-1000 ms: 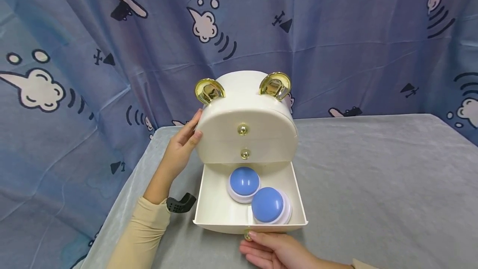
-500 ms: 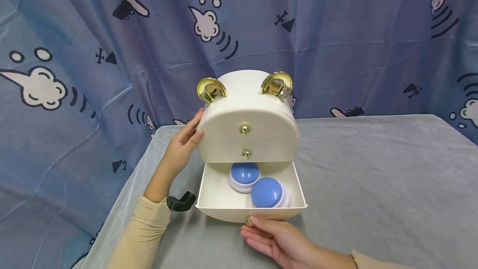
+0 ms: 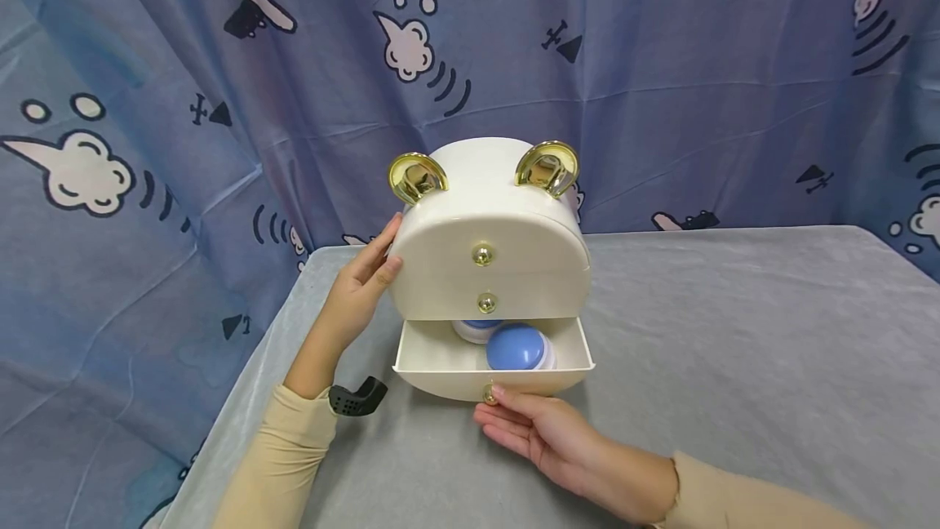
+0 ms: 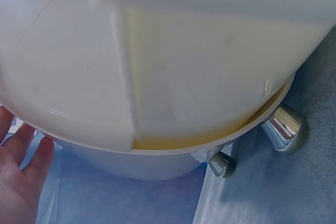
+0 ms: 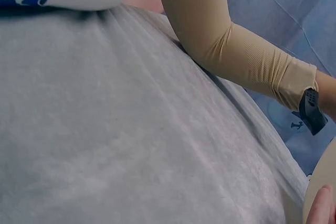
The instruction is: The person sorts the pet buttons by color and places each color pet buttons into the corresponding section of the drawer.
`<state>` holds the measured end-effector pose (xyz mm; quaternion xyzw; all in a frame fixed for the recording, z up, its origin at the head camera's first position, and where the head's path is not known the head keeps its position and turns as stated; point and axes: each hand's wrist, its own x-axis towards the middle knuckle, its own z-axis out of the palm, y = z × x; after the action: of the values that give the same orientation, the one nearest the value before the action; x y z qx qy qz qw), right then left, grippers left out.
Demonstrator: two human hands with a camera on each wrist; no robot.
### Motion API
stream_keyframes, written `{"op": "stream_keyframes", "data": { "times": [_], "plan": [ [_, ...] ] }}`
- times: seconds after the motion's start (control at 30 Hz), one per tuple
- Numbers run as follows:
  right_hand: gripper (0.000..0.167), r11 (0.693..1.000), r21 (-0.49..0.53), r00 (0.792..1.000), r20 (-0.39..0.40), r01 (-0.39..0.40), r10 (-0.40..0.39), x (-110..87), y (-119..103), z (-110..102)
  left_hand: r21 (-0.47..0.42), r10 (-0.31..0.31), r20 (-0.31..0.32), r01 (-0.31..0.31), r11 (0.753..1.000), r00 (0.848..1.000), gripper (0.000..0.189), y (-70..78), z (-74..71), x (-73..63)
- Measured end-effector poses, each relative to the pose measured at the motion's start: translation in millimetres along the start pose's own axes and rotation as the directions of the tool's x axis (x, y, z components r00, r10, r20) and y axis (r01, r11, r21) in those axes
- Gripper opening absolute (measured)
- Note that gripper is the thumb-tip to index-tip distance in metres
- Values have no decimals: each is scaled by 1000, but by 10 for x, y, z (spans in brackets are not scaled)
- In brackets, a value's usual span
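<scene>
A white rounded storage box [image 3: 441, 284] with gold ears stands on the table in the head view. Its bottom drawer [image 3: 433, 349] is partly out, holding two round items with blue domed tops and white bases. The front blue-topped item [image 3: 516, 348] shows well; the rear blue-topped item [image 3: 476, 331] is mostly hidden under the upper body. My left hand [image 3: 351, 299] rests against the box's left side, fingers straight, thumb at the front edge. My right hand [image 3: 551, 441] pinches the gold drawer knob [image 3: 489, 395] between thumb and finger. In the right wrist view only a fingertip [image 5: 321, 207] shows.
Two more gold knobs, an upper knob [image 3: 482, 255] and a lower knob [image 3: 487, 303], sit on the box front. A grey cloth covers the table [image 3: 734, 366]. Behind hangs a blue patterned curtain [image 3: 499, 39]. A black band [image 3: 357, 397] is on the left wrist.
The bottom drawer has slid inward, away from me, with my right hand at its knob. Both blue-topped items moved in with it. My left hand has stayed on the box's side.
</scene>
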<state>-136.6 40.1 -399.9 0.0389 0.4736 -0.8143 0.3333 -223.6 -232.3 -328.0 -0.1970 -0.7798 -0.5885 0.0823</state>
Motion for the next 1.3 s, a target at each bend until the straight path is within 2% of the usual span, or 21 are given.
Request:
{"op": "stream_keyframes", "data": {
  "times": [0.7, 1.1, 1.3],
  "plan": [
    [12, 999, 25, 998, -42, 41, -40, 313, -266, 2, -19, -12, -6, 12, 1000, 1000, 54, 13, 18, -13],
    [11, 999, 20, 998, -50, 34, -33, 368, -311, -5, -5, -17, -13, 17, 1000, 1000, 53, -9, -1, -17],
    [15, 999, 14, 998, -39, 40, -40, 399, -340, -12, -8, -16, -15, 16, 1000, 1000, 53, -3, -4, -10]
  ]
}}
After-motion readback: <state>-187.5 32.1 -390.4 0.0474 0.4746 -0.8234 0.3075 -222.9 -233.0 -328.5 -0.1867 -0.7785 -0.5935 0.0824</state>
